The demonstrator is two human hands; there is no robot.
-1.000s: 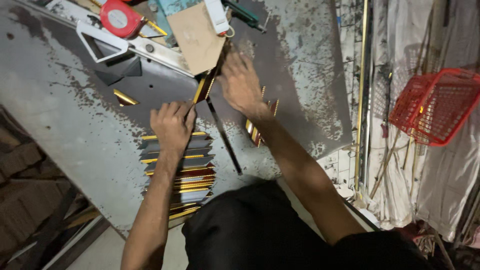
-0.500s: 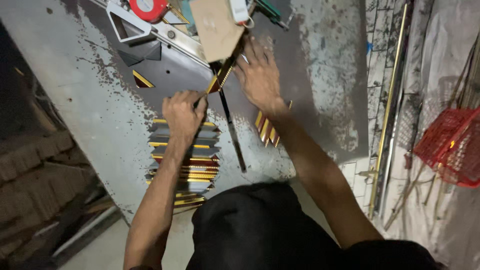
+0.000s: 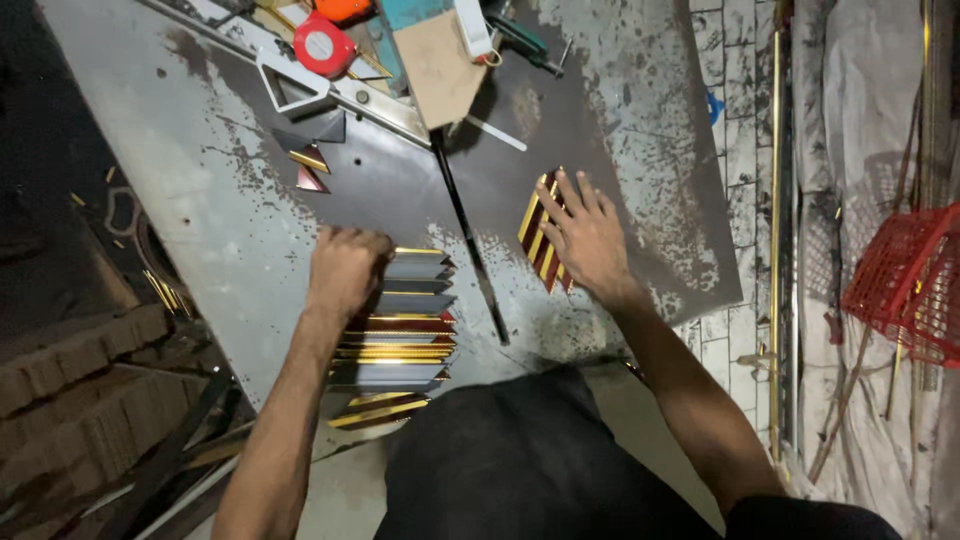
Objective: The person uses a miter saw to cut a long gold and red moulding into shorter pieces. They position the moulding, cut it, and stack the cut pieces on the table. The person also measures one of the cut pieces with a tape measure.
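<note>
My left hand (image 3: 345,270) is a closed fist resting against the upper left corner of a stack of short moulding strips (image 3: 400,335) in grey, gold and dark red. I cannot see anything inside the fist. My right hand (image 3: 588,238) lies flat with its fingers spread on a small group of gold-and-red strips (image 3: 536,232) to the right. A thin black rod (image 3: 470,245) lies on the stained metal worktop (image 3: 200,210) between the two hands.
At the far edge lie a red tape measure (image 3: 322,45), a metal square (image 3: 290,85), a cardboard piece (image 3: 440,65) and small triangular offcuts (image 3: 308,170). A brass rod (image 3: 775,200) and a red mesh basket (image 3: 905,280) stand at the right. Bricks (image 3: 70,370) are stacked at the left.
My right hand has moved from the top of the black rod, near the cardboard, down and right onto the small strips. My left fist stays at the stack.
</note>
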